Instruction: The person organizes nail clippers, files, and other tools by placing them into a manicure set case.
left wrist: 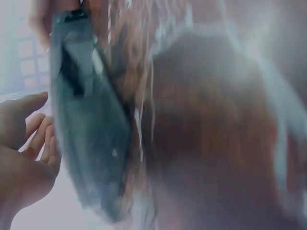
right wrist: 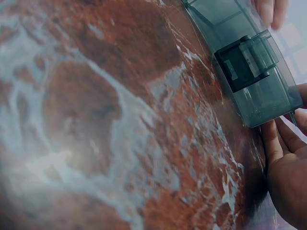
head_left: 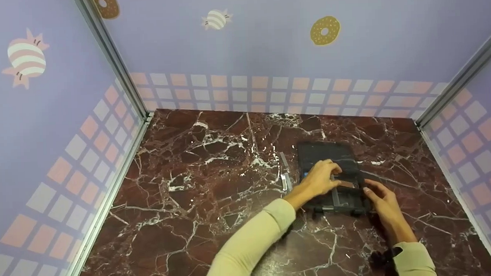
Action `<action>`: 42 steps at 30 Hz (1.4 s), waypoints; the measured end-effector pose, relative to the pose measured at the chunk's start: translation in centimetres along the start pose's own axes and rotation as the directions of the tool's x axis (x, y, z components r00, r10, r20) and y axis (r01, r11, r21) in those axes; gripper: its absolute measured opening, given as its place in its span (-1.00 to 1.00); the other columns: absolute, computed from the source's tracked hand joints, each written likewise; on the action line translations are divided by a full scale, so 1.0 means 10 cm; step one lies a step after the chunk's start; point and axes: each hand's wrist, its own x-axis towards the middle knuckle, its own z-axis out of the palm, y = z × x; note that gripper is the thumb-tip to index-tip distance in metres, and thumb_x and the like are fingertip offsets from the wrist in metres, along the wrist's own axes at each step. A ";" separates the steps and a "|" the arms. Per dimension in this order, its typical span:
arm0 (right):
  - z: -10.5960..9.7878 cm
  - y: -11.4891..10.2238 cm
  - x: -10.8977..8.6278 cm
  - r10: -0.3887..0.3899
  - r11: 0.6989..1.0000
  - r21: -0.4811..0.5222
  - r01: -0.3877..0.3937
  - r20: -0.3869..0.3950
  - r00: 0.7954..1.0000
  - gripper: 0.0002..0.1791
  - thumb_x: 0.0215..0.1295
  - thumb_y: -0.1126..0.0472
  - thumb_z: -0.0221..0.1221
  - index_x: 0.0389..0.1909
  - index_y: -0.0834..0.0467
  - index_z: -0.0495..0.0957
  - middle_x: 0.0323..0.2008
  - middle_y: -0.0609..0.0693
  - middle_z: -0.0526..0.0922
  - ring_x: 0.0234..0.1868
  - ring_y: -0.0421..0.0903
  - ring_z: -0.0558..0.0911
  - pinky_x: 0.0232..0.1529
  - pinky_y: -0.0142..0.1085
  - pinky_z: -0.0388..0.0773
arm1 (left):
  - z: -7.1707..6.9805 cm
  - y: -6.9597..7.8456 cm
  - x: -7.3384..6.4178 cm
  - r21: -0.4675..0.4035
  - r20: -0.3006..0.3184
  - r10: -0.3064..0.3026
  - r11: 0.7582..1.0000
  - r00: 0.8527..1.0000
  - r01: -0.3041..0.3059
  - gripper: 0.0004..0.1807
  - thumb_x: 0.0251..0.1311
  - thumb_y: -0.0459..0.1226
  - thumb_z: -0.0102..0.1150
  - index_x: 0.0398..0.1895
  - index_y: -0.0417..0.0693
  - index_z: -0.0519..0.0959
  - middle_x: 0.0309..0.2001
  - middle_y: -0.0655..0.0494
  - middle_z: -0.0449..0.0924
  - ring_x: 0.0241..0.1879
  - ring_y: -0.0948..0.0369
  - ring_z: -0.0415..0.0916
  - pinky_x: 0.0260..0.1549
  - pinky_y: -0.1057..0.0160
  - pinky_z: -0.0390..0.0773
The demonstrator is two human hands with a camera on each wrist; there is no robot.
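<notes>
Left to right, head view. Grey strips (head_left: 287, 181) lie on the marble top just left of the case; route the left sleeve so it doesn't sweep them. Left hand (head_left: 317, 178) is over the dark case (head_left: 325, 151), right of centre in the frame: thumb apart from loosely bent fingers, no grip visible. Best work light there, fingertips only, straight down (dragging sideways would likely skew the case). Brown piece (head_left: 347, 184) sits in the case, next to the left thumb; easy to nudge. Right hand (head_left: 382, 202) pinches the case's right edge, thumb against fingers; good brace, so press toward it, not away.

Hard to read: blue bit (head_left: 305, 174) at the case's left side, mostly behind the left hand. Left wrist view is smeared, can't tell contact. Case contents partly covered. Right fingertips hidden behind the wall. Dark shape (head_left: 382, 260) near the right cuff, lower right: unclear.
</notes>
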 end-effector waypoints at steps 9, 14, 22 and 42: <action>0.00 -0.02 -0.02 -0.029 1.000 -0.011 0.029 -0.017 0.999 -0.46 0.60 0.19 0.18 0.42 0.44 0.41 0.06 0.01 0.66 -0.08 -0.24 0.64 -0.16 -0.44 0.65 | -0.44 -0.41 -0.21 -0.058 0.037 -0.012 0.998 0.999 0.014 -0.58 0.26 -0.16 0.51 0.16 -0.05 0.70 0.06 0.11 0.65 0.07 0.19 0.57 0.18 0.38 0.52; 0.01 -0.02 0.00 -0.026 0.999 -0.018 0.026 -0.019 0.999 -0.46 0.60 0.19 0.18 0.42 0.42 0.41 0.08 0.01 0.67 -0.06 -0.24 0.64 -0.12 -0.45 0.64 | -0.60 -0.65 -0.36 -0.100 0.036 -0.030 0.994 0.999 0.033 -0.56 0.27 -0.19 0.51 0.18 -0.12 0.67 0.09 0.05 0.65 0.09 0.13 0.61 0.18 0.37 0.54; -0.03 0.00 0.01 0.006 0.999 -0.032 -0.005 0.014 1.000 -0.44 0.63 0.18 0.13 0.49 0.39 0.34 0.18 0.12 0.62 -0.04 -0.20 0.66 -0.12 -0.40 0.67 | -0.75 -0.98 -0.57 -0.096 0.066 -0.018 0.995 0.998 0.024 -0.56 0.23 -0.30 0.49 0.16 -0.20 0.67 0.08 -0.05 0.63 0.09 0.02 0.61 0.19 0.26 0.57; -0.01 -0.01 -0.01 -0.023 0.999 -0.038 0.023 -0.004 1.000 -0.44 0.61 0.16 0.17 0.45 0.39 0.40 0.14 0.02 0.64 -0.02 -0.26 0.62 -0.08 -0.47 0.62 | -0.71 -1.27 -0.78 -0.057 0.214 0.007 0.998 0.977 0.005 -0.69 0.14 -0.42 0.42 -0.01 -0.13 0.71 -0.02 0.03 0.60 0.02 0.11 0.56 0.16 0.23 0.56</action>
